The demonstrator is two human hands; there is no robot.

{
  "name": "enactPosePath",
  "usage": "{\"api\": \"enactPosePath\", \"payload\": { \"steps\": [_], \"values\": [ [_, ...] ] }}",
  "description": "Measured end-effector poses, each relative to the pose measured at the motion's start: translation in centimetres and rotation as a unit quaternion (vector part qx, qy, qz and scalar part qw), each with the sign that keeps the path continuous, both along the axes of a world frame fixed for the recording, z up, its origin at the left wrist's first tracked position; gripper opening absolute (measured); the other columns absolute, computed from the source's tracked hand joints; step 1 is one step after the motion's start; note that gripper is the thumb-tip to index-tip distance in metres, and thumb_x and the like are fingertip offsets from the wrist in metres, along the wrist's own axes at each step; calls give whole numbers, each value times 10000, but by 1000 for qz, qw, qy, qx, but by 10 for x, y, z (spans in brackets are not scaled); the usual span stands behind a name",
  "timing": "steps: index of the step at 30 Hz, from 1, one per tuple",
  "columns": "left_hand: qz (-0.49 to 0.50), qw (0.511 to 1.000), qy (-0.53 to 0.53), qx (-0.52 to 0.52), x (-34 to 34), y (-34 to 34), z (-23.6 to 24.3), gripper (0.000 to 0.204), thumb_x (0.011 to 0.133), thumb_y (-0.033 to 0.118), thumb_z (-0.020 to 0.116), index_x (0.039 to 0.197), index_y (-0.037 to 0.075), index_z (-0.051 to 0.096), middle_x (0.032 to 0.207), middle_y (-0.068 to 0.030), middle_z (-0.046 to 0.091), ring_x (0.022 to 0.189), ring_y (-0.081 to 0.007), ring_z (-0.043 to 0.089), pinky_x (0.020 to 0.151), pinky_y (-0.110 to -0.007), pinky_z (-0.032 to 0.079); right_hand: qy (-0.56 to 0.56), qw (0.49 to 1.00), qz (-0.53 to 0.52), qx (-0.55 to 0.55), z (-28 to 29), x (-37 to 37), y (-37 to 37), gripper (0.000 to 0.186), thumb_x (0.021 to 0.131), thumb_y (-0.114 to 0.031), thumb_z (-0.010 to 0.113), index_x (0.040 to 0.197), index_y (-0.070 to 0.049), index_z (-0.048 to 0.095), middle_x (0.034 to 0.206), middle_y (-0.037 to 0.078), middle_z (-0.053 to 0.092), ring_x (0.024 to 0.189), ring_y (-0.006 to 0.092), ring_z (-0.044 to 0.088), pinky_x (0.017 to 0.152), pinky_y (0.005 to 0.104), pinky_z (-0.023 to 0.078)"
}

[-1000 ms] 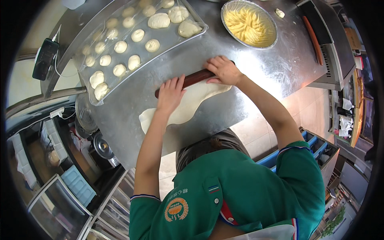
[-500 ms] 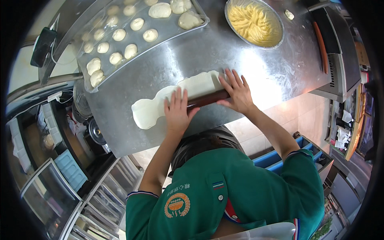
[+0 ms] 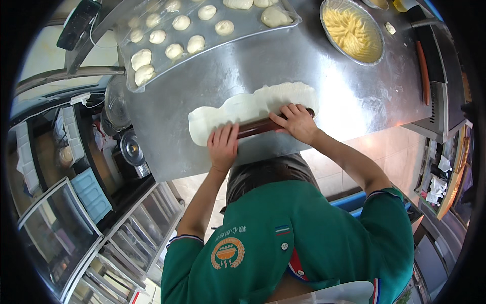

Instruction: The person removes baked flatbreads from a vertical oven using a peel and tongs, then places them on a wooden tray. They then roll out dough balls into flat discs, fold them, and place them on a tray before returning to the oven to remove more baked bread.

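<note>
Both hands lay flat, fingers spread, on a dark wooden rolling pin (image 3: 263, 125): the left hand (image 3: 223, 146) at its left end, the right hand (image 3: 295, 121) at its right; the pin pressed the near edge of a long dough sheet (image 3: 248, 109) close to the near rim of the steel counter (image 3: 329, 96). Beyond stood a tray of dough balls (image 3: 174, 35) and a round pan of yellow filling (image 3: 353, 31); bare counter lay between them and the dough.

Both hands (image 3: 260, 134) press a rolling pin (image 3: 263, 125) (dark wood) onto dough (image 3: 243, 109).

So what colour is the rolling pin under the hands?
Dark reddish brown, seen best in the head view: rolling pin on pale dough.
</note>
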State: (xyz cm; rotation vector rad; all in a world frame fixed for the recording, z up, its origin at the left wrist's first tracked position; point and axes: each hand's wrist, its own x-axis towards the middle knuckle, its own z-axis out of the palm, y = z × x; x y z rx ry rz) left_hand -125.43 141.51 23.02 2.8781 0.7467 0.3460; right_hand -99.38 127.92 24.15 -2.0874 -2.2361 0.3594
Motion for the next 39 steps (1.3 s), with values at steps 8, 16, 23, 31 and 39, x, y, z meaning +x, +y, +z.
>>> {"api": "enactPosePath", "payload": {
  "steps": [8,16,23,31,39],
  "values": [
    [26,999,12,-35,42,80,2,669,895,383,619,1478,126,414,1532,-124,380,1383,-302,389,1122,-579,246,-21,998,12,62,-11,13,64,695,835,-526,608,1383,-121,469,1084,84,554,1023,255,544,851,377,441],
    [16,998,-20,-61,19,141,-4,661,913,285,594,1490,59,364,1572,-131,321,1437,-310,317,1174,-570,151,-18,997,8,70,-12,-73,119,508,828,-410,648,1219,-104,540,1088,85,587,1044,275,563,825,393,469],
    [67,993,18,-99,-102,65,13,835,779,290,755,1495,91,374,1540,-128,380,1407,-347,354,1148,-579,207,-16,993,80,86,-20,-149,100,517,854,-308,606,1325,-118,511,1063,108,594,964,274,591,774,386,487],
    [-26,994,35,-97,-3,191,3,661,831,358,704,1401,94,494,1238,-93,583,1095,-281,546,960,-407,395,86,944,-211,237,0,-35,130,526,779,-259,747,1243,-83,570,1184,132,594,1066,322,570,903,436,467],
    [-135,990,-21,-22,76,176,-4,497,848,304,701,1298,132,575,1105,-47,622,978,-233,576,886,-394,389,234,766,-597,45,-26,58,-34,359,751,-141,770,1048,20,649,846,170,696,746,288,675,718,360,550]
  ]
}}
